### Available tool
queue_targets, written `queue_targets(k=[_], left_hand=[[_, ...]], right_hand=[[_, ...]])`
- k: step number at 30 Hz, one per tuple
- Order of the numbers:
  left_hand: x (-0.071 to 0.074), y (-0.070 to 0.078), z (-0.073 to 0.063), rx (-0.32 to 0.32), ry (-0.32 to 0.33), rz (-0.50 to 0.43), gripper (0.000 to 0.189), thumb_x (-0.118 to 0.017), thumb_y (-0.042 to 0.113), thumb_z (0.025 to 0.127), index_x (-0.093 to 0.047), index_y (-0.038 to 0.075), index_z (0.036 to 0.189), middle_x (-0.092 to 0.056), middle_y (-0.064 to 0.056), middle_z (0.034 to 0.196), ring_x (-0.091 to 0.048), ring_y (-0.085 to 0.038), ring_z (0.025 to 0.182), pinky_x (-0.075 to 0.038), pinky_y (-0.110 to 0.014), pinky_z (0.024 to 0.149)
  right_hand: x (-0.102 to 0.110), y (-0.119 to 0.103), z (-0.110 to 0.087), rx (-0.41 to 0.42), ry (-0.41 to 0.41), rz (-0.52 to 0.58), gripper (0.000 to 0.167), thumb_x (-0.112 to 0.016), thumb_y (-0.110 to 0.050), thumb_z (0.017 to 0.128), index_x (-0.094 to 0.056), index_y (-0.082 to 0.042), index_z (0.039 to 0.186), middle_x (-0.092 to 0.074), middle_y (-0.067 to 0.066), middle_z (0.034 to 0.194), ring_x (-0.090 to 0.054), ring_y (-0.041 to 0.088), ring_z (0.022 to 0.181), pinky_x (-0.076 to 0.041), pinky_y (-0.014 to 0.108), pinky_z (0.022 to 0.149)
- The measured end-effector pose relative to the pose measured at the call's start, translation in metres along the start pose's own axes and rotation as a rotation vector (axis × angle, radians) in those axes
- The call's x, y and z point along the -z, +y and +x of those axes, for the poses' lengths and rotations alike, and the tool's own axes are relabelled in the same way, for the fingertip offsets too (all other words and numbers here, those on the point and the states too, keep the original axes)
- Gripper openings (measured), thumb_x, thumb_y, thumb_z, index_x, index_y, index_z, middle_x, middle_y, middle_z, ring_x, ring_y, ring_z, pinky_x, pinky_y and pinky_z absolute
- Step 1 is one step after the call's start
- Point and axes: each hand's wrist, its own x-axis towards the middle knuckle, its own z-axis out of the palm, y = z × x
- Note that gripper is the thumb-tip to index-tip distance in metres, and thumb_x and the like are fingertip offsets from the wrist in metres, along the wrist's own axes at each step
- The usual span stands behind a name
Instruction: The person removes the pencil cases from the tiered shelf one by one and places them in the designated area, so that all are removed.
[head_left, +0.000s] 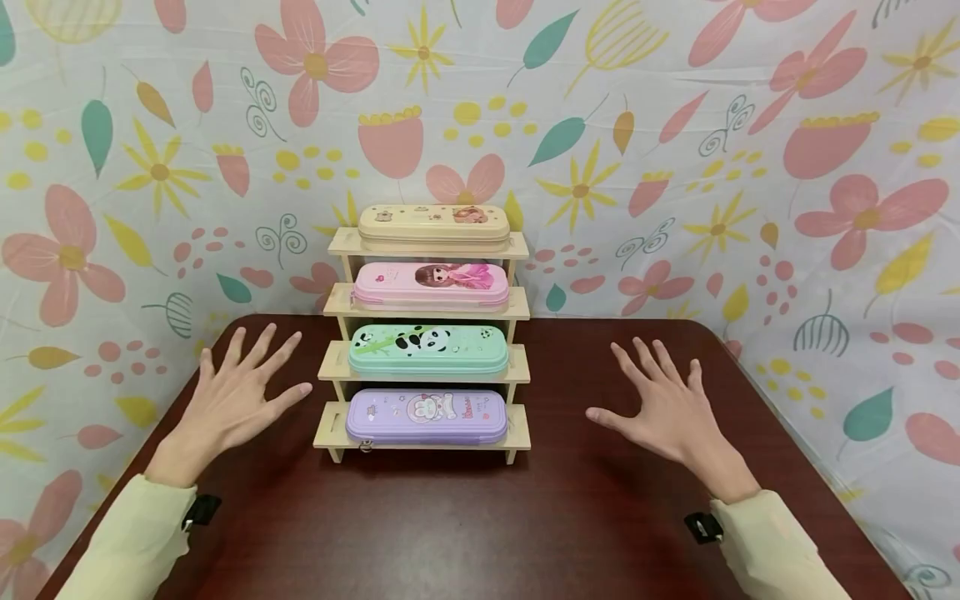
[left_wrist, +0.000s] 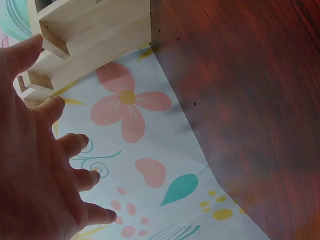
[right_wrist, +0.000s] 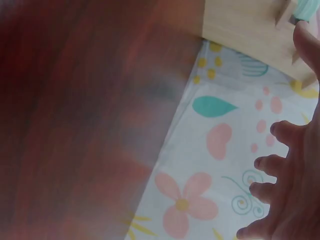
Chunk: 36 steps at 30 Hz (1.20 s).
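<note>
A stepped wooden rack (head_left: 330,433) carries one zippered pencil case on each tier. From top to bottom they are a cream case (head_left: 405,223), a pink case (head_left: 382,285) with a doll picture, a mint green case (head_left: 480,354) with pandas, and a purple case (head_left: 386,414) with a rabbit. Left of the rack, my left hand (head_left: 236,398) spreads its fingers, touching nothing. My right hand (head_left: 671,408) is likewise spread, farther off to the right of the rack. Both wrist views show the hands with nothing in them and part of the rack (left_wrist: 100,45) beyond the thumb.
The rack stands on a dark red-brown table (head_left: 450,525), left of its middle, near the back edge. A white cloth (head_left: 480,100) printed with flowers and leaves hangs behind and on both sides. Each sleeve cuff has a black strap (head_left: 703,527) by the wrist.
</note>
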Motion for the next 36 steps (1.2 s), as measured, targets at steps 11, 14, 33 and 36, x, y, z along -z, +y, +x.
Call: queue_targets(k=[11, 14, 33, 36], left_hand=[[0.0, 0.005, 0.005, -0.035, 0.064, -0.058, 0.092, -0.062, 0.065, 0.098, -0.025, 0.021, 0.17, -0.024, -0.026, 0.169, -0.011, -0.056, 0.154, -0.008, -0.084, 0.113], [0.001, 0.007, 0.007, -0.036, 0.072, -0.083, 0.093, -0.063, 0.064, 0.098, -0.023, 0.02, 0.17, -0.023, -0.026, 0.17, -0.01, -0.055, 0.154, -0.009, -0.082, 0.115], [0.004, 0.024, 0.03, 0.016, 0.075, -0.281, 0.099, -0.072, 0.063, 0.093, -0.021, 0.027, 0.171, -0.028, -0.019, 0.17, -0.029, -0.046, 0.152, -0.031, -0.073, 0.114], [0.003, 0.024, 0.033, 0.011, 0.077, -0.325, 0.101, -0.076, 0.059, 0.092, -0.022, 0.027, 0.171, -0.029, -0.019, 0.169, -0.031, -0.047, 0.151, -0.032, -0.072, 0.114]], right_hand=[[-0.012, -0.02, -0.004, 0.048, 0.026, 0.064, 0.117, -0.063, -0.088, 0.081, -0.022, -0.025, 0.171, -0.026, 0.02, 0.17, -0.017, 0.041, 0.158, -0.013, 0.075, 0.12], [-0.014, -0.028, -0.003, 0.062, 0.026, 0.087, 0.118, -0.064, -0.088, 0.08, -0.023, -0.024, 0.171, -0.028, 0.019, 0.17, -0.019, 0.04, 0.157, -0.016, 0.073, 0.12], [-0.026, -0.086, -0.006, 0.146, 0.028, 0.25, 0.108, -0.076, -0.077, 0.08, -0.039, -0.023, 0.166, -0.045, 0.012, 0.16, -0.044, 0.033, 0.145, -0.05, 0.065, 0.101], [-0.026, -0.095, -0.007, 0.147, 0.032, 0.282, 0.102, -0.082, -0.069, 0.08, -0.048, -0.018, 0.161, -0.05, 0.012, 0.155, -0.047, 0.032, 0.141, -0.05, 0.062, 0.101]])
